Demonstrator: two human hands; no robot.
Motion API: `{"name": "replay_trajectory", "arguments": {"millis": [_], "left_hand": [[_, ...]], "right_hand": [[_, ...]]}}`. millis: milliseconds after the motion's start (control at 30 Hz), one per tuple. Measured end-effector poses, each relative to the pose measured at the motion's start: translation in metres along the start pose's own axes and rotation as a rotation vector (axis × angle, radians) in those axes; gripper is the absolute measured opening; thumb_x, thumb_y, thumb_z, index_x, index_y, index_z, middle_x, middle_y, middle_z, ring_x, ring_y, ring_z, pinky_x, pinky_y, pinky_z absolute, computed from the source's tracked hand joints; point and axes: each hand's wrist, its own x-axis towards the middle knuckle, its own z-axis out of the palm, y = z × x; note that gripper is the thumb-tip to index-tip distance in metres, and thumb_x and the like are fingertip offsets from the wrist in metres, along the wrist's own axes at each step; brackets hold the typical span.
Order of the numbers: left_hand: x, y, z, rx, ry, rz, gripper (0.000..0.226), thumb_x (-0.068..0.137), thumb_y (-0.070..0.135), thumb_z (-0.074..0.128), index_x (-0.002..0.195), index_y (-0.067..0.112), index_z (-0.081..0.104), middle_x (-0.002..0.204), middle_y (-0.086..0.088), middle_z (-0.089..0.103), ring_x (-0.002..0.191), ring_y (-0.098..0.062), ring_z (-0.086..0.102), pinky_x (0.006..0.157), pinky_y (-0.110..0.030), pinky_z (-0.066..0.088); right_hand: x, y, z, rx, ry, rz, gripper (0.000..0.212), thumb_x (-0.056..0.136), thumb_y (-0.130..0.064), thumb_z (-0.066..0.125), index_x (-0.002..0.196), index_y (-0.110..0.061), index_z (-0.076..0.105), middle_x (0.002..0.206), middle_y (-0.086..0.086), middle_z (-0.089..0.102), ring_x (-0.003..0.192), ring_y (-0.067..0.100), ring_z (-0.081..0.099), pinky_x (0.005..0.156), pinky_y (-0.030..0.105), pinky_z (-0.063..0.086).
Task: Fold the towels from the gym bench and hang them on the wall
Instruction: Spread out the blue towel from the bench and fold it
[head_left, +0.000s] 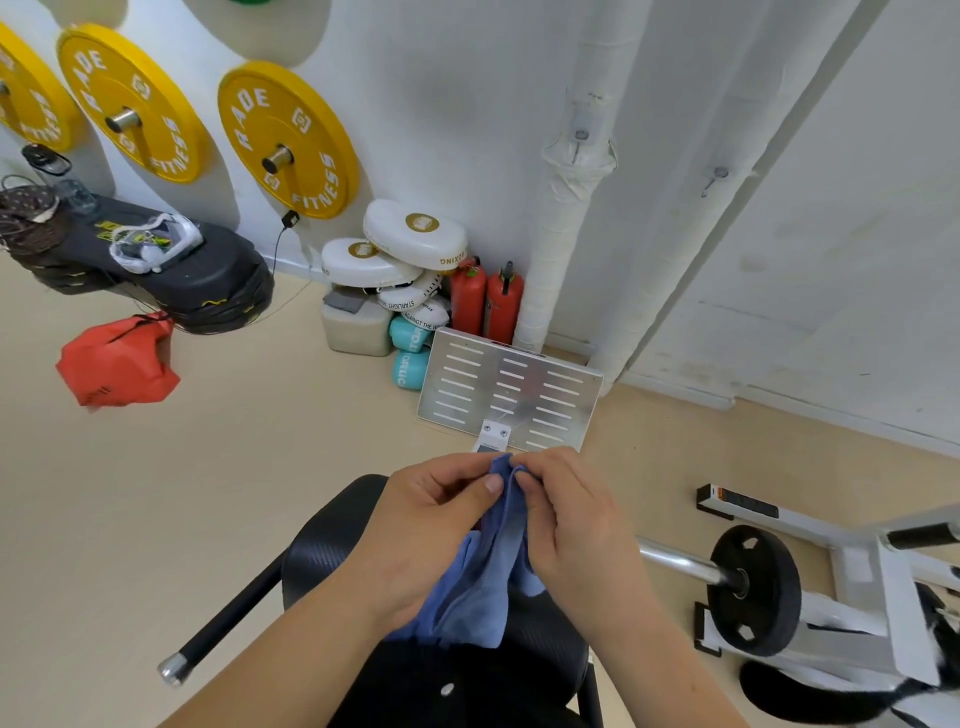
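A blue towel (485, 587) hangs bunched between my hands, above the black padded gym bench (322, 540). My left hand (431, 525) pinches its top edge between thumb and fingers. My right hand (566, 519) pinches the same top edge just beside it, so the two hands almost touch. The towel's lower part droops onto the bench. On the white wall at the upper right there are two small metal hooks (581, 136) (718, 174).
A slotted metal foot plate (511, 395) stands beyond the bench. Against the wall are red fire extinguishers (485, 301), white boxing pads (410, 244) and yellow weight plates (288, 140). A barbell with a black plate (753, 590) lies right. A red bag (117, 364) sits left.
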Motion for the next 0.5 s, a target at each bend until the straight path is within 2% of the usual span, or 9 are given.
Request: {"name": "replay_trajectory", "arguments": {"millis": [133,267,400,500], "left_hand": [[0.002,0.003,-0.002,0.024,0.026,0.014,0.027,0.1,0.006,0.06,0.114,0.019,0.078,0.112,0.001,0.079,0.112,-0.013,0.072,0.104,-0.035,0.053],[0.0,0.007,0.002,0.115,-0.052,0.041,0.027,0.103,0.007,0.056,0.114,0.019,0.078,0.108,0.003,0.08,0.109,-0.008,0.072,0.094,-0.021,0.055],[-0.001,0.011,0.003,0.152,-0.081,0.069,0.028,0.103,0.006,0.055,0.116,0.017,0.077,0.104,0.003,0.08,0.1,-0.005,0.073,0.084,-0.014,0.053],[-0.002,0.015,0.0,0.218,-0.111,0.11,0.029,0.103,0.006,0.055,0.117,0.018,0.077,0.11,0.005,0.079,0.108,-0.007,0.072,0.091,-0.018,0.054]], "right_hand": [[-0.001,-0.003,0.003,-0.014,0.055,0.007,0.031,0.103,-0.028,0.049,0.115,-0.017,0.075,0.099,-0.003,0.069,0.085,0.011,0.069,0.072,0.032,0.058],[0.001,-0.006,-0.005,0.105,0.042,0.025,0.03,0.099,-0.023,0.059,0.123,-0.016,0.075,0.1,-0.005,0.073,0.092,0.004,0.067,0.081,0.02,0.055],[0.004,-0.007,-0.019,0.154,-0.029,0.007,0.03,0.091,-0.005,0.074,0.118,-0.018,0.078,0.1,-0.01,0.074,0.091,0.009,0.072,0.078,0.028,0.06],[0.009,-0.009,-0.028,0.196,-0.043,0.051,0.021,0.091,-0.018,0.073,0.11,-0.024,0.081,0.097,-0.016,0.077,0.09,0.009,0.075,0.078,0.029,0.061]]}}
